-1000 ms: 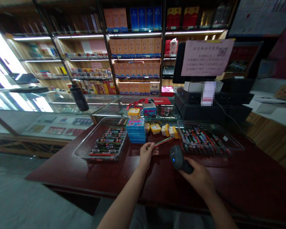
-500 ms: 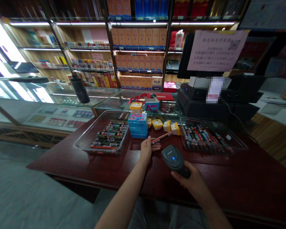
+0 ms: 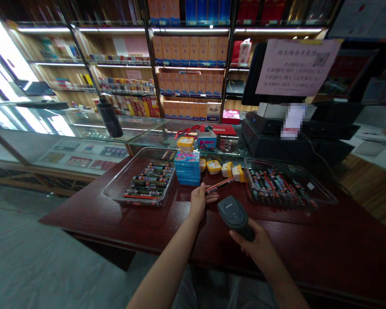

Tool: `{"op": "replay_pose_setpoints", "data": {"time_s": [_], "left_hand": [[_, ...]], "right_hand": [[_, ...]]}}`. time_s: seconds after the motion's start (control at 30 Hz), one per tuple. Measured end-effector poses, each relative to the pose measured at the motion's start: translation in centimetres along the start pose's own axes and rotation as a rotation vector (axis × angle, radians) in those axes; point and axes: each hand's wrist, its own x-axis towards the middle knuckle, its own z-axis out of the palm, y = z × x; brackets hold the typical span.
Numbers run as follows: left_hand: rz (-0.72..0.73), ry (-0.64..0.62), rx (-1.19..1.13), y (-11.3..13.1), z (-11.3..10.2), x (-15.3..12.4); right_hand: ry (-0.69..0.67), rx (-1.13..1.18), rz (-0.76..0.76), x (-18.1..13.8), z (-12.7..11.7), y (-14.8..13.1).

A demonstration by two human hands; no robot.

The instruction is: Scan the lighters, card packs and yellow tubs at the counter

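My left hand [image 3: 200, 201] holds a thin red-and-dark stick-shaped packet [image 3: 220, 185] between thumb and fingers, tilted up toward the right. In my right hand [image 3: 255, 240] is a dark grey barcode scanner [image 3: 233, 213], gripped by its handle, its head just right of the packet and pointing away from me. Just beyond my left hand stands a stack of blue boxes [image 3: 188, 171] with a yellow-lidded tub [image 3: 185, 143] on top. To the left, a clear plastic tray [image 3: 107, 191] holds many similar sticks; another clear tray [image 3: 328, 198] of sticks lies to the right.
Several yellow-and-white tubs [image 3: 213, 166] sit behind the packet. A blue open box [image 3: 206, 140] rests on the glass counter [image 3: 148, 132]. A monitor with a paper sign [image 3: 296, 68] stands at the back right. Lit shelves of boxes [image 3: 189, 83] line the wall.
The blue light on the scanner has gone out. Both hands hold nearly the same pose; the whole view has shifted slightly.
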Motion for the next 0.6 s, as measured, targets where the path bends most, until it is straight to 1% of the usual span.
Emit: {"op": "replay_pose_setpoints", "data": {"time_s": [0.07,0.13,0.27,0.3,0.37,0.47,0.53,0.6], "left_hand": [[0.004,-0.013,0.001,0.0,-0.1,0.0],[0.006,-0.020,0.000,0.0,-0.2,0.0],[0.034,-0.033,-0.026,-0.1,-0.4,0.1],[0.042,-0.030,-0.027,-0.1,-0.4,0.0],[0.058,-0.007,-0.018,0.0,-0.4,-0.1],[0.091,0.027,0.005,0.4,-0.2,-0.7],[0.120,0.041,0.028,1.2,-0.1,-1.4],[0.159,0.059,0.066,2.6,0.0,-2.1]], "right_hand": [[0.009,-0.057,-0.045,-0.1,-0.3,-0.3],[0.030,-0.190,-0.086,0.0,-0.9,-0.6],[0.156,-0.683,-0.074,1.2,-2.1,-0.1],[0.173,-0.792,-0.072,1.6,-2.3,0.3],[0.176,-0.939,-0.081,2.4,-2.4,1.5],[0.185,-1.087,-0.156,3.2,-2.2,3.5],[0.211,-1.112,-0.216,3.3,-1.9,4.4],[0.231,-1.109,-0.262,3.1,-1.7,4.8]]}}
